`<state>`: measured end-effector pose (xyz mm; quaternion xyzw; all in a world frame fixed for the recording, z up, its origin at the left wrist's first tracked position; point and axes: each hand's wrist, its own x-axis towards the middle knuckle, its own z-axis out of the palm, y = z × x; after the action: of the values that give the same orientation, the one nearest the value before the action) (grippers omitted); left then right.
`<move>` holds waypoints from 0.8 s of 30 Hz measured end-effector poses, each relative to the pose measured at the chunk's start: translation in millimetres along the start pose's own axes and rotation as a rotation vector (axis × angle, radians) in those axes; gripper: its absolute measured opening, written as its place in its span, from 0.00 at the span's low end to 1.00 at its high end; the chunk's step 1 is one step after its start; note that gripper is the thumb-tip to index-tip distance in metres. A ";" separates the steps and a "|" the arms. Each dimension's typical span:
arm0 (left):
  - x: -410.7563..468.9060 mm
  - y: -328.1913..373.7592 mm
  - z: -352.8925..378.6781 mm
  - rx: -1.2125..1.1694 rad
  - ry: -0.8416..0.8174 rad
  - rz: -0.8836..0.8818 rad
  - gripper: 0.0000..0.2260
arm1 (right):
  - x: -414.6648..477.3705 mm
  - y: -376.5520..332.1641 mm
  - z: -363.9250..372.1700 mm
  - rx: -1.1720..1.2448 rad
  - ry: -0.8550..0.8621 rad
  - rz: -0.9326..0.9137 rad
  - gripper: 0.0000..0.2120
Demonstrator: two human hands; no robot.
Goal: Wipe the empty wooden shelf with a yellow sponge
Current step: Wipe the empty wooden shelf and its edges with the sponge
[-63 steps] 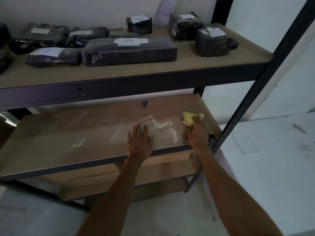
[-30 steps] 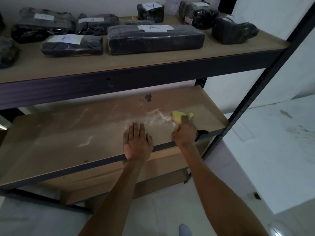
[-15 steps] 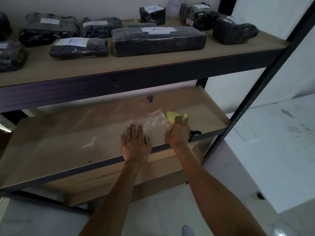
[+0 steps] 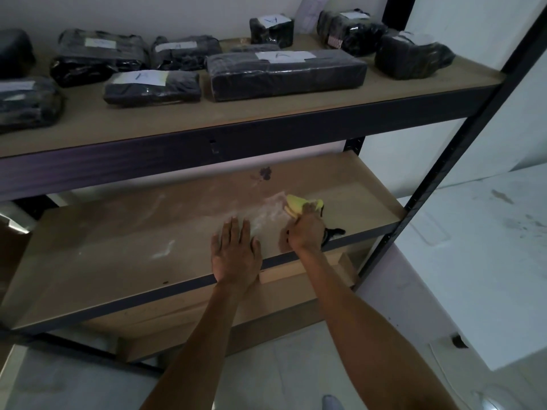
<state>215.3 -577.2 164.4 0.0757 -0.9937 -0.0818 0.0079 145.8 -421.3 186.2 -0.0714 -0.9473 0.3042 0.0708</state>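
right hand clamped round yellow sponge, pressing it on the wooden shelf right of centre, over a pale dusty smear. left hand flat, fingers apart, near front edge. wrapped black parcels on upper shelf.

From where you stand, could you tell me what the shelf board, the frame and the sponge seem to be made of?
Shelf board: likely fibreboard or a similar pressed wood, matt tan, no visible grain, showing whitish smears. Frame: looks like dark painted metal, with a row of slots along the upright. Sponge: soft yellow foam or cloth, crumpled under the right hand; which of the two I cannot tell.
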 end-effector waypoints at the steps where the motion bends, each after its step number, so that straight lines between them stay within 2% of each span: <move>1: -0.6 -2.0 -1.6 0.005 0.000 0.007 0.27 | 3.1 1.2 -9.6 0.072 0.008 0.020 0.17; 3: -1.6 -5.5 -3.0 0.013 0.003 0.021 0.27 | 11.4 12.6 -30.6 0.164 0.052 -0.001 0.13; 6: -0.5 -7.6 -3.7 0.012 0.002 0.026 0.27 | 20.1 33.5 -63.8 0.237 0.082 -0.096 0.14; 9: -0.2 -7.0 -2.3 0.010 0.003 0.020 0.27 | 27.8 52.3 -80.8 0.168 0.066 -0.271 0.17; 15: -0.4 -5.6 -3.1 0.036 0.003 0.013 0.27 | 25.4 76.8 -77.9 0.138 -0.156 -0.717 0.31; 21: -1.1 -3.8 -2.6 0.045 -0.001 0.002 0.27 | 25.8 84.6 -81.7 0.048 -0.247 -1.001 0.25; 24: -0.8 -3.1 -1.6 0.061 -0.002 -0.004 0.27 | 22.4 91.6 -81.3 0.024 -0.299 -1.137 0.26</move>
<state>216.6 -580.3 165.5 0.0778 -0.9956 -0.0513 0.0045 146.8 -297.6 200.0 0.4922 -0.8332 0.2358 0.0893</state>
